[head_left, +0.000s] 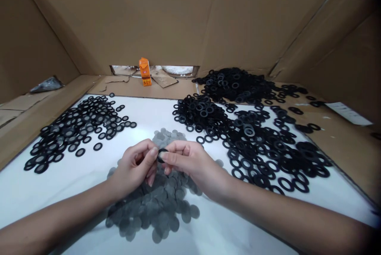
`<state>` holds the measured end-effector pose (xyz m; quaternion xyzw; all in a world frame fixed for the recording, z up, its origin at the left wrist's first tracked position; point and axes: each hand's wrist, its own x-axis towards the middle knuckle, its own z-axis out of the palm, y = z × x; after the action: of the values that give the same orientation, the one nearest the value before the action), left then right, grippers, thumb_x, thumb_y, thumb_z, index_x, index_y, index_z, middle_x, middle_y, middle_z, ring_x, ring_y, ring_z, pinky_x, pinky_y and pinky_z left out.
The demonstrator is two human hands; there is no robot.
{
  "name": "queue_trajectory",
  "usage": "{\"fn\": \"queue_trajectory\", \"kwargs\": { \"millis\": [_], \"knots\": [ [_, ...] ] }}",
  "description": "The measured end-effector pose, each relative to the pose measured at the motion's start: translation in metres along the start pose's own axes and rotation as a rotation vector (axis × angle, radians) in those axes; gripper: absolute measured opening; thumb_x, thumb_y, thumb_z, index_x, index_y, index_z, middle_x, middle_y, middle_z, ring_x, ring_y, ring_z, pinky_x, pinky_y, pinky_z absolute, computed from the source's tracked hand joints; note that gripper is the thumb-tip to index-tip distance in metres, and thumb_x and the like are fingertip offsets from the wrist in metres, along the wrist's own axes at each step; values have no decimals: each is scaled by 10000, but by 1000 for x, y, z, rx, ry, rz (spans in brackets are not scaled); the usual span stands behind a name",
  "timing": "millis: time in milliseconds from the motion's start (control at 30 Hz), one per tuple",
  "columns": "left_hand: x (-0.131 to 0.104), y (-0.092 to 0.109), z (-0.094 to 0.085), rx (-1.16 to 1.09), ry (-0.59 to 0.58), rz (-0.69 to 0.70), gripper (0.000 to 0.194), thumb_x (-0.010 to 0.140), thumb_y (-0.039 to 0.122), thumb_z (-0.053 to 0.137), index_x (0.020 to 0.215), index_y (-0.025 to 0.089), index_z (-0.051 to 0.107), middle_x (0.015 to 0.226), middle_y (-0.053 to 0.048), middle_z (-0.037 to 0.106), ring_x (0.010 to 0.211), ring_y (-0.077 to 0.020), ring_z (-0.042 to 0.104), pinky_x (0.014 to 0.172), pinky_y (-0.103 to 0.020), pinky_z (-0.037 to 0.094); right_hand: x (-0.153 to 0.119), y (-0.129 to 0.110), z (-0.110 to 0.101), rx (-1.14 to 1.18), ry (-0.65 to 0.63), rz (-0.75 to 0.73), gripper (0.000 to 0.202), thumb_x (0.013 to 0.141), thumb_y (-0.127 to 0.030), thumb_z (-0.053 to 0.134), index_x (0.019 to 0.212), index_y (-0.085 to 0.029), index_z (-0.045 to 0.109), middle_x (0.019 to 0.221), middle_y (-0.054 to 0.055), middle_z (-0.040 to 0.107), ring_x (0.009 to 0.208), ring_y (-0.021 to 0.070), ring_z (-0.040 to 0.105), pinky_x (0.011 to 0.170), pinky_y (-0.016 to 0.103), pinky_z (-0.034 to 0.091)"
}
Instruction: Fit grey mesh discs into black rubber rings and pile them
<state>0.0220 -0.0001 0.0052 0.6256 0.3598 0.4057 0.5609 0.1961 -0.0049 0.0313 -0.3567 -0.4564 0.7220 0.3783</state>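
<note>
Near the middle of the view, a black ring (pixel 162 155) is pinched between my two hands. My left hand (pixel 137 164) holds its left edge between thumb and fingers, while my right hand (pixel 190 163) grips its right side with the thumb on top. Thin grey discs (pixel 160 215) lie in a loose pile below and behind both hands. To the left is a heap of black rings with grey centres (pixel 80 126). Open black rings (pixel 253 143) are spread in a large heap to the right.
Cardboard walls (pixel 143 12) surround the white work surface (pixel 89 181). An orange box (pixel 145 72) stands at the back by a slot. More black rings (pixel 238 84) are piled at the back right, near a white paper label (pixel 348 113). A plastic bag (pixel 47 84) lies at the left.
</note>
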Motion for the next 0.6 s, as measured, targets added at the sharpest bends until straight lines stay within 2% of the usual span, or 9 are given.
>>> {"fn": "queue_trajectory", "kwargs": {
  "millis": [133, 400, 600],
  "knots": [
    [0, -3, -1, 30, 8, -2, 275, 931, 377, 464, 748, 172, 471, 438, 78, 460, 342, -55, 470, 371, -149, 364, 3, 1, -2, -83, -10, -16, 220, 771, -360, 678, 740, -153, 611, 635, -7, 618, 632, 114, 579, 647, 248, 432],
    [-3, -9, -2, 79, 3, 37, 264, 936, 366, 451, 740, 189, 456, 434, 66, 474, 370, -80, 478, 392, -181, 365, -1, 8, 1, -413, 118, -106, 151, 825, -305, 592, 732, -194, 550, 662, -7, 610, 651, 143, 585, 597, 266, 443],
    [1, -4, -1, 148, -36, 41, 299, 939, 403, 419, 724, 196, 423, 455, 53, 482, 400, -96, 493, 419, -206, 362, -1, 5, 5, -225, 64, -81, 160, 809, -284, 614, 696, -194, 544, 586, -31, 598, 590, 123, 596, 592, 253, 462]
  ]
}}
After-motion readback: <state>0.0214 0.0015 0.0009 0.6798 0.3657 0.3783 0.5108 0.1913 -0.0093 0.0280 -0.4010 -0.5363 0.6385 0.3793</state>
